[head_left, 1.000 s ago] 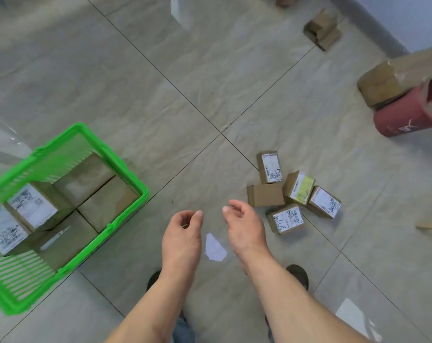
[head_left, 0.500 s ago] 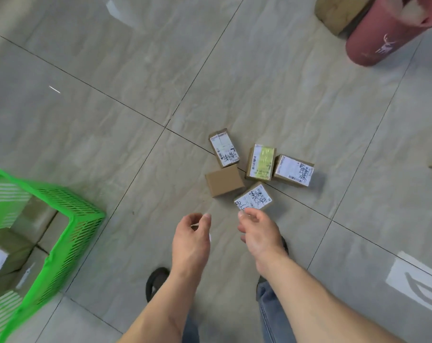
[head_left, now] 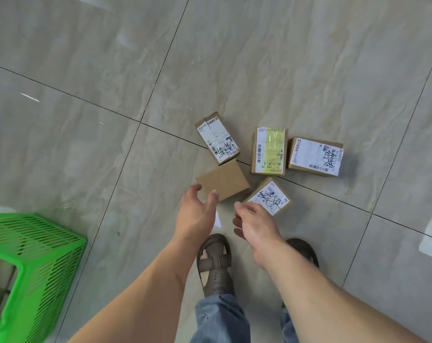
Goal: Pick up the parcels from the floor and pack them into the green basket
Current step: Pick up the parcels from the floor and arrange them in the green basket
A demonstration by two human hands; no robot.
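**Five little boxes waiting on the floor**

The plain box (head_left: 223,180) is lying flat on the floor (head_left: 86,120), right in front of the hands. It is brown cardboard with no sticker showing. It is probably light and stiff, with hard corners, so it should not bend or slip. The best place to hold it is likely across its two short sides, fingers on one and thumb on the other.

The left hand (head_left: 197,214) is reaching over the near edge of this box. Its grip is spreading wide open and holding nothing. I cannot tell if the fingertips are touching the box. The right hand (head_left: 254,225) is hanging just beside the sticker box (head_left: 270,196). Its grip is half curled and also holding nothing.

I am counting five boxes on the floor, sitting close together. One is plain. Three are showing white stickers. One, the yellow box (head_left: 269,151), is showing a white and yellow sticker.

One green basket (head_left: 36,263) is standing well apart, down at the left. I can see two feet in sandals (head_left: 216,266) below the hands.
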